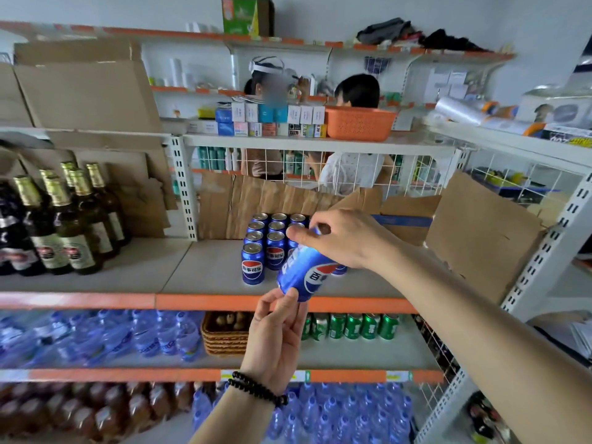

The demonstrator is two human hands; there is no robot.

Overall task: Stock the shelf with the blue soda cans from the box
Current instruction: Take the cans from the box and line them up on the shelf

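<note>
A blue can point(304, 273) is held tilted over the front edge of the shelf point(205, 267), between two hands. The right hand point(341, 240) pinches its top rim with thumb and fingers; the left hand point(278, 334), with a dark bead bracelet point(256, 390) at the wrist, touches its bottom end with its fingertips. Just behind, rows of blue cans point(267, 240) stand upright on the shelf. An open cardboard box point(480, 232) sits to the right, brown bottles point(61, 225) to the left. Green cans point(352, 326) and a wicker basket point(222, 338) are on the shelf below.
</note>
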